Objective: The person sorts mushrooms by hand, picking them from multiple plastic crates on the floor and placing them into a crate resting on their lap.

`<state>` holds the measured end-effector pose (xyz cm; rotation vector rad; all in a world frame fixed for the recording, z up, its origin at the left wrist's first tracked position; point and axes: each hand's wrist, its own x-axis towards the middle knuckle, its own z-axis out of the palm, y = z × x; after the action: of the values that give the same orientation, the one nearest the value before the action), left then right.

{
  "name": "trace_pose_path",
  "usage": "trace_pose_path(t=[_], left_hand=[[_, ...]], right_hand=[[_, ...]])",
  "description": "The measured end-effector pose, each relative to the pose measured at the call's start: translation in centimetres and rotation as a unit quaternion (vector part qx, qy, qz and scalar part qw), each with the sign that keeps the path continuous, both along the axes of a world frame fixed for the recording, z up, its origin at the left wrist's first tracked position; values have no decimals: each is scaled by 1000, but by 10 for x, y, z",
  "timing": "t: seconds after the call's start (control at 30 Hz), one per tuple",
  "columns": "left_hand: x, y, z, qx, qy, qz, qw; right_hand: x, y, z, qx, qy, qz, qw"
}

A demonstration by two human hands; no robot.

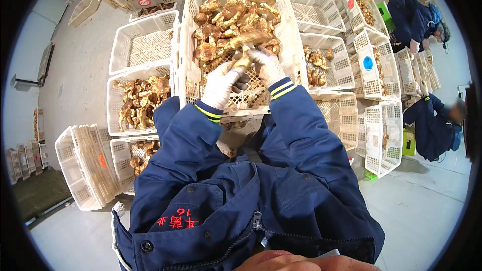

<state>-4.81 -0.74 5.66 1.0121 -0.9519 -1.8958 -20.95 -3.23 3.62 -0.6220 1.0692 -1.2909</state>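
Observation:
A large brown mushroom [250, 39] with a pale stem is held over a white plastic crate [188, 55] in front of me. My left hand [222, 86], in a white glove with dark fingertips, is closed around the lower stem. My right hand [267, 66], gloved too, grips the same mushroom higher up, just under its cap; its fingertips are partly hidden. More brown mushrooms [231, 14] fill the far part of the crate. At the near end, under my hands, the crate's lattice bottom shows.
On the left, one crate [138, 103] holds mushrooms and nested crates [88, 165] stand tilted. Right of me are a crate with a few mushrooms [316, 68] and a tilted crate with a blue round label [374, 62]. Two people [414, 20] in dark blue work at the far right.

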Motion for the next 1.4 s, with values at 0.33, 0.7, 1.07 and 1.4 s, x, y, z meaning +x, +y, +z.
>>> trace_pose_path(t=[0.33,0.7,1.07,1.4], left_hand=[[10,-8,-1,95,326,-7,941],[245,70,26,-147,-165,323,920],[379,282,-103,257,-335,560,713],[470,315,-298,292,-473,462,691]], right_hand=[[-11,-8,6,14,-116,71,991],[-28,-15,-14,17,117,100,988],[-53,-32,-58,77,114,103,985],[-38,-29,-54,92,206,142,964]])
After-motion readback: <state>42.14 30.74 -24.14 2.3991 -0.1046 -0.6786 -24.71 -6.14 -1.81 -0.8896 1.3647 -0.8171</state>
